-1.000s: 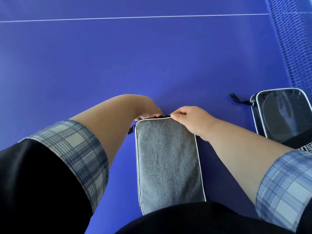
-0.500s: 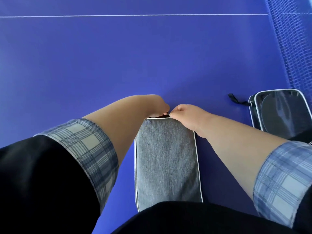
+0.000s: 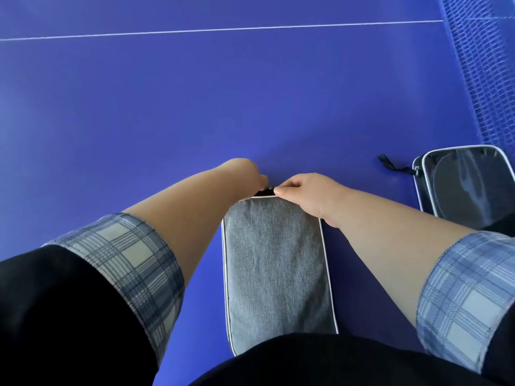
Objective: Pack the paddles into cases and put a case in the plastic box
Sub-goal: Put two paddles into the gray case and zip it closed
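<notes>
A grey fabric paddle case (image 3: 276, 263) with white piping lies lengthwise on the blue table in front of me. My right hand (image 3: 303, 193) pinches the case's far edge at the top. My left hand (image 3: 252, 176) is at the same far edge, just left of the right hand; its fingers are hidden behind the wrist, beside the dark zipper strip. A second case (image 3: 468, 182), dark with a clear window showing a paddle inside, lies at the right. No plastic box is in view.
The blue table-tennis table (image 3: 195, 107) stretches ahead with a white line across the far part. The net (image 3: 485, 65) runs along the right side. A black strap (image 3: 390, 164) sticks out left of the second case.
My left hand has slid right along the case's far edge, from its left corner to meet my right hand. The case shifted a little.
</notes>
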A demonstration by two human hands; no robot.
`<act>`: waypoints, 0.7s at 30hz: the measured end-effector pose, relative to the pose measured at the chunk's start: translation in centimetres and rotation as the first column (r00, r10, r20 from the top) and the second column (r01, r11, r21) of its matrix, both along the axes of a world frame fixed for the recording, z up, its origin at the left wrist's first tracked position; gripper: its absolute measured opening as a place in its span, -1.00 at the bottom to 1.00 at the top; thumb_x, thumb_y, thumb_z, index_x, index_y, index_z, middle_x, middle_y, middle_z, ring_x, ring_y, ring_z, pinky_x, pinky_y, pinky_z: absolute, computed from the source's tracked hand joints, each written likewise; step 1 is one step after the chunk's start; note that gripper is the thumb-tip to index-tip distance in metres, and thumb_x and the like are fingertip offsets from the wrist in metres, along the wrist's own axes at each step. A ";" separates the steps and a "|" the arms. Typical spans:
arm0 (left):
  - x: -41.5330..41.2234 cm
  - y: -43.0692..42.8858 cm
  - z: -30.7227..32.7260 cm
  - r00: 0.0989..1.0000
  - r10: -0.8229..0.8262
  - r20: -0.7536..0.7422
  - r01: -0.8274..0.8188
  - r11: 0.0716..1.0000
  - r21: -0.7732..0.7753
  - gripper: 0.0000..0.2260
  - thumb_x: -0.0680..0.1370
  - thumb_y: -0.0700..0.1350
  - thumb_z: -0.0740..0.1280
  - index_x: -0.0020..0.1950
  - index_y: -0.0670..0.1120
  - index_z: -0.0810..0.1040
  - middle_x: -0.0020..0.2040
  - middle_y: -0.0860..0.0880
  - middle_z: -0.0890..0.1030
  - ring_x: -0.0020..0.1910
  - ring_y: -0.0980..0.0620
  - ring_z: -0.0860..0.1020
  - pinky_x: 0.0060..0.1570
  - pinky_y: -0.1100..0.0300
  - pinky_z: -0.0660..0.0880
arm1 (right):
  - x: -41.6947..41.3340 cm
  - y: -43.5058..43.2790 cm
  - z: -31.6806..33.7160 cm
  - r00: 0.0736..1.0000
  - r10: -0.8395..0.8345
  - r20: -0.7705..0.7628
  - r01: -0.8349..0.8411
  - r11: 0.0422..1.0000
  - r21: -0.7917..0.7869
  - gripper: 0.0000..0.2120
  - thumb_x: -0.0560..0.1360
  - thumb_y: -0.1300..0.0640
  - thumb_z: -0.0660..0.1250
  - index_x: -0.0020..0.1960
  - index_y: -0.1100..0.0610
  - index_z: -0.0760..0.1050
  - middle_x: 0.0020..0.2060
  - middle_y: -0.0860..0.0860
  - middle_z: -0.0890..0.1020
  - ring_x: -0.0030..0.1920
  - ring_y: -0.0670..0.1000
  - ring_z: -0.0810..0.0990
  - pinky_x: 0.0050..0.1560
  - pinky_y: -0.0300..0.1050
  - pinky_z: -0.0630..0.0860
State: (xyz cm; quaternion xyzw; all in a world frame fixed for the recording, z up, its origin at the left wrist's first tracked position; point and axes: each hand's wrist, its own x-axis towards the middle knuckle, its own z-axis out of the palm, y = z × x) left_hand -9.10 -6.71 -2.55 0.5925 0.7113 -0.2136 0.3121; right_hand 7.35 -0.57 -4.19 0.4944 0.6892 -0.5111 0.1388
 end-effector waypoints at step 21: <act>-0.4 -0.9 0.2 0.998 0.067 0.005 -0.067 0.998 0.000 -0.64 0.63 -0.24 0.15 0.43 -0.09 0.34 0.17 -0.13 0.51 -0.02 -0.12 0.48 -0.19 0.11 0.36 | -0.3 -0.5 -0.1 0.998 -0.068 -0.019 0.068 0.998 -0.006 -0.83 0.48 -0.14 0.40 -0.06 -0.06 0.63 -0.04 0.00 0.67 -0.09 -0.04 0.54 -0.13 -0.15 0.42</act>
